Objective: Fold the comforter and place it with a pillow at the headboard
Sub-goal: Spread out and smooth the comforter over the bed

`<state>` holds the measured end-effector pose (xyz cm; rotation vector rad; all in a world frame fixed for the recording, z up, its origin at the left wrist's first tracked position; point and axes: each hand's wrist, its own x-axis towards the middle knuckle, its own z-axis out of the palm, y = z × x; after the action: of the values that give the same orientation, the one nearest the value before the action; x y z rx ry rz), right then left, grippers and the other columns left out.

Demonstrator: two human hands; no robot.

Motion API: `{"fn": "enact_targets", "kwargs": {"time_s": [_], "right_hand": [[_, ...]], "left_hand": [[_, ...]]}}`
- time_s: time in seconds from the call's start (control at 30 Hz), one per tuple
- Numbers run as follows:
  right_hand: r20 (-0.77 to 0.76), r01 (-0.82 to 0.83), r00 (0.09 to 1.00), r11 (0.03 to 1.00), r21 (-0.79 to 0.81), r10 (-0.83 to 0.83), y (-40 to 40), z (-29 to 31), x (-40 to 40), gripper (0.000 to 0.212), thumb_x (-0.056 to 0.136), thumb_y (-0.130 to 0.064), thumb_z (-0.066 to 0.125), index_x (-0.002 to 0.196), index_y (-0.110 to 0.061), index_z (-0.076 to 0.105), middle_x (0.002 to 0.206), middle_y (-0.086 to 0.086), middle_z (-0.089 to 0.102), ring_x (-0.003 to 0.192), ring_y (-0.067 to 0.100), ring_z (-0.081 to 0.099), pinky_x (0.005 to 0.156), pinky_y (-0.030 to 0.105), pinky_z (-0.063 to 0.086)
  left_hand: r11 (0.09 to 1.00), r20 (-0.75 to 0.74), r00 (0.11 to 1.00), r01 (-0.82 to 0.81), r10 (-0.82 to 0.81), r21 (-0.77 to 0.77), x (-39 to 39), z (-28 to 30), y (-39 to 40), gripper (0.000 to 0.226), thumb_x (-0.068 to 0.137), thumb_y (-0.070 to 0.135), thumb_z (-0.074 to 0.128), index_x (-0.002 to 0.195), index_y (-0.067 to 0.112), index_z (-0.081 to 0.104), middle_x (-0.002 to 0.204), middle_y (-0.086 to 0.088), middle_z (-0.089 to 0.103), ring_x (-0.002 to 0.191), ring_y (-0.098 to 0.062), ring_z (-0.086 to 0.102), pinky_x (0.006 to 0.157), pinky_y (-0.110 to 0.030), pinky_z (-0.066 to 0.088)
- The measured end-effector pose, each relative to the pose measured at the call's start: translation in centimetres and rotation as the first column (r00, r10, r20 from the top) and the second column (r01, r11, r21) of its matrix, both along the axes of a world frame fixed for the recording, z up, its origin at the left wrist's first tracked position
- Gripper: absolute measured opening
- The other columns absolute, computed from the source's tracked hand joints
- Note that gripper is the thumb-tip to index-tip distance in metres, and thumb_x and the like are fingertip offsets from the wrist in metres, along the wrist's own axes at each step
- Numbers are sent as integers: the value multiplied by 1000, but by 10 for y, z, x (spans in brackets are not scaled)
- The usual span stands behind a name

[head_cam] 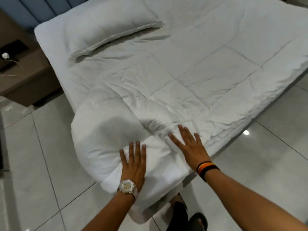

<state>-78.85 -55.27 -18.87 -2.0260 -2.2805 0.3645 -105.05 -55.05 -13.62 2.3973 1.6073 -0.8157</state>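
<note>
A white quilted comforter lies spread over the bed, its near corner bunched and hanging over the mattress corner toward me. A white pillow rests near the blue headboard at the upper left. My left hand, with a wristwatch, lies flat with straight fingers on the bunched corner. My right hand, with a striped wristband, presses flat on the comforter just to the right, fingers spread. Neither hand grips fabric.
A brown bedside cabinet with a white charger and cable stands left of the bed. Glossy pale floor tiles surround the bed. My dark sandal shows below the hanging corner.
</note>
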Motion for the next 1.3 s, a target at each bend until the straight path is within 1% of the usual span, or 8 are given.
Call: {"fn": "enact_targets", "kwargs": {"time_s": [0.07,0.17,0.33,0.6,0.77,0.9,1.1,1.3], "right_hand": [[-35,-2,999,1000,-22,1,9,11,3,104,85,7,52,162,-44,4,172,10,1,155,34,18,116,60,30],[-89,2,996,997,-80,-10,2,31,8,94,90,8,45,162,-43,11,172,6,7,156,29,17,123,49,23],[-221,91,968,986,-139,-121,-34,38,20,73,94,5,46,155,-35,38,164,-1,33,151,26,32,122,36,21],[-417,147,886,976,-159,-202,-45,57,-110,68,94,-47,24,160,-31,30,168,-8,16,157,16,14,127,44,-2],[-312,380,861,916,-129,-401,30,44,-206,81,96,-78,18,162,-37,-6,167,-5,-24,154,17,-24,121,57,-17],[-176,530,811,828,-184,-558,63,10,-249,88,89,-87,14,158,-43,-18,166,-5,-30,153,20,-28,116,67,-17],[-66,553,808,792,-258,-585,50,-20,-252,90,85,-91,12,157,-46,-20,167,-9,-27,156,20,-18,120,66,-4],[-240,643,704,744,-184,-668,86,39,-302,88,87,-90,12,159,-45,-15,169,-7,-21,154,14,-25,121,63,-11]], "left_hand": [[1000,23,1000,0,0,-19,-10,-4,15,109,47,25,97,142,-5,52,128,-29,64,112,-49,66,87,-60,57],[997,164,983,80,-82,20,-43,21,17,63,46,22,96,103,9,71,80,-11,73,64,-34,72,48,-37,57],[994,227,969,102,-95,-23,-128,81,-14,62,63,44,77,125,40,66,110,10,76,93,-19,75,72,-31,60],[957,467,841,289,-272,38,-115,73,14,77,94,78,37,155,30,44,159,3,45,145,-19,45,120,-33,28],[908,384,847,236,-366,345,-127,58,141,68,102,56,33,156,16,43,164,-13,36,151,-37,32,123,-55,20],[927,213,923,259,-321,273,-138,13,206,81,94,72,27,162,27,28,170,-7,22,156,-42,13,122,-62,-6],[960,324,903,262,-280,101,-190,-27,198,81,94,77,19,163,36,19,171,-2,19,157,-35,14,123,-60,7],[989,880,474,-133,2,70,-197,32,289,50,104,40,43,142,11,57,148,-11,55,137,-27,49,116,-36,36]]}}
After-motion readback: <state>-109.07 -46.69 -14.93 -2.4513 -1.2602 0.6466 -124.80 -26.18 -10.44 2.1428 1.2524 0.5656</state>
